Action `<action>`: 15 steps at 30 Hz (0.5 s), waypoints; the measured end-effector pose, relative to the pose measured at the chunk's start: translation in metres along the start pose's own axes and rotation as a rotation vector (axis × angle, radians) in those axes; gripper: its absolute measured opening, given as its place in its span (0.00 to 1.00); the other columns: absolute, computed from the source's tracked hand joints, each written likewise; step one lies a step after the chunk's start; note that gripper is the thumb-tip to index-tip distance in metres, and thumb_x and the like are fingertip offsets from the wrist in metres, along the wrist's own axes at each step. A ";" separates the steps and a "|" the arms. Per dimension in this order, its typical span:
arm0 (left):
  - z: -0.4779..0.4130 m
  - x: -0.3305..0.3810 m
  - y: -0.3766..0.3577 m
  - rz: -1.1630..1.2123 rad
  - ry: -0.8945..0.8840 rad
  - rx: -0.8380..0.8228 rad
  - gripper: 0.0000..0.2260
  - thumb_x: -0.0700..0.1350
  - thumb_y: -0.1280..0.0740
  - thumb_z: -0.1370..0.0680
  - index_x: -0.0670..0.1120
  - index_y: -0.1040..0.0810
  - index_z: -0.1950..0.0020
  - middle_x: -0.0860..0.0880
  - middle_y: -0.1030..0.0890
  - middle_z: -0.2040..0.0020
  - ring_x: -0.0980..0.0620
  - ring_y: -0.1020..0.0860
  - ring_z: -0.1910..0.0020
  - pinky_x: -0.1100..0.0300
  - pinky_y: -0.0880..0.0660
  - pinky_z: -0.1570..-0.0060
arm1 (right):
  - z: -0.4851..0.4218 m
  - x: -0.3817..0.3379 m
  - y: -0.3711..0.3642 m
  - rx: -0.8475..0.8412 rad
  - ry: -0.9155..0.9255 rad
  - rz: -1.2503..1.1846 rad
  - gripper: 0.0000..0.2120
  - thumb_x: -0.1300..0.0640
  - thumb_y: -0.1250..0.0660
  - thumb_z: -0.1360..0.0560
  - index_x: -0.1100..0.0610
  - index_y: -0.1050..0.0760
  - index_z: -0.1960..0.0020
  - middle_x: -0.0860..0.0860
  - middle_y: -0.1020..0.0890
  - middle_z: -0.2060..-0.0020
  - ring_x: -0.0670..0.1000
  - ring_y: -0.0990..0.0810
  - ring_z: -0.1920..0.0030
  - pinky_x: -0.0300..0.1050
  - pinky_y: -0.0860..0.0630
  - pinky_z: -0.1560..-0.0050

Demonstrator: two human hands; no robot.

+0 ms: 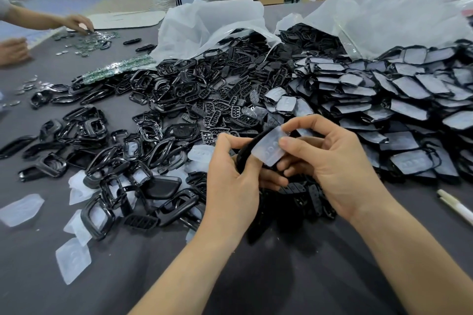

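Left hand (231, 181) grips black key-fob shell (248, 148), right hand (332, 163) pinches translucent button pad (268, 149) — looks light, floppy (probably tacky), so hold its edges while seating it.

- Left hand (230, 176): bare, with a bare left forearm (194, 263) down to the near edge.
- Right hand (332, 161): bare, short-cut thumbnail (285, 140), bare right forearm (409, 250).
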State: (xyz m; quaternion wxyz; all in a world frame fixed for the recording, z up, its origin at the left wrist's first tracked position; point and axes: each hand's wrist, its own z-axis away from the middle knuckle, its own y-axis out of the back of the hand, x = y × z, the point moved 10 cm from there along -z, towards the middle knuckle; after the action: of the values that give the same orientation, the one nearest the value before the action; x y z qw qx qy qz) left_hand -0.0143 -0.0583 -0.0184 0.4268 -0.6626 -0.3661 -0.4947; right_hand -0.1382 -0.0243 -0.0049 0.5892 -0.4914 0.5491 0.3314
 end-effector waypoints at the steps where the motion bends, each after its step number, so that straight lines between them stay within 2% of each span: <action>1: 0.000 0.000 0.000 0.000 0.001 -0.002 0.07 0.33 0.41 0.19 0.44 0.34 0.52 0.46 0.20 0.73 0.53 0.21 0.77 0.64 0.25 0.75 | 0.000 -0.001 0.000 -0.005 0.000 -0.010 0.04 0.68 0.32 0.28 0.60 0.23 0.56 0.55 0.20 0.73 0.49 0.21 0.74 0.37 0.24 0.73; 4: 0.000 -0.001 0.000 0.002 0.003 0.002 0.06 0.34 0.41 0.19 0.44 0.34 0.52 0.47 0.20 0.73 0.53 0.22 0.77 0.64 0.25 0.75 | 0.000 -0.002 0.000 -0.010 0.001 -0.040 0.04 0.67 0.34 0.26 0.60 0.23 0.57 0.54 0.20 0.73 0.50 0.21 0.73 0.37 0.24 0.72; 9: 0.000 0.001 0.002 -0.028 -0.019 0.020 0.07 0.34 0.40 0.19 0.45 0.33 0.52 0.46 0.19 0.71 0.52 0.21 0.76 0.63 0.25 0.75 | 0.001 0.004 0.003 0.019 -0.048 0.041 0.03 0.66 0.32 0.26 0.60 0.23 0.54 0.54 0.18 0.69 0.49 0.19 0.72 0.37 0.24 0.72; 12: 0.001 0.001 0.002 -0.037 -0.022 0.020 0.07 0.34 0.40 0.19 0.45 0.34 0.52 0.46 0.18 0.70 0.52 0.21 0.76 0.63 0.25 0.74 | 0.001 0.005 0.006 0.037 -0.061 0.052 0.05 0.66 0.32 0.27 0.57 0.22 0.58 0.53 0.17 0.68 0.50 0.19 0.71 0.37 0.24 0.72; 15: 0.001 0.000 0.002 -0.026 -0.016 0.031 0.08 0.33 0.41 0.19 0.44 0.34 0.53 0.46 0.19 0.67 0.52 0.21 0.76 0.63 0.25 0.74 | -0.001 0.004 0.012 0.064 -0.066 -0.037 0.05 0.62 0.30 0.30 0.54 0.21 0.62 0.50 0.19 0.69 0.48 0.20 0.71 0.37 0.25 0.73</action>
State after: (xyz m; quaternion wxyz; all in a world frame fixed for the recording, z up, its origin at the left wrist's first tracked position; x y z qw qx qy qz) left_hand -0.0123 -0.0582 -0.0192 0.4274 -0.6551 -0.3858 -0.4891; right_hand -0.1492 -0.0224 -0.0114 0.6284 -0.4711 0.5307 0.3186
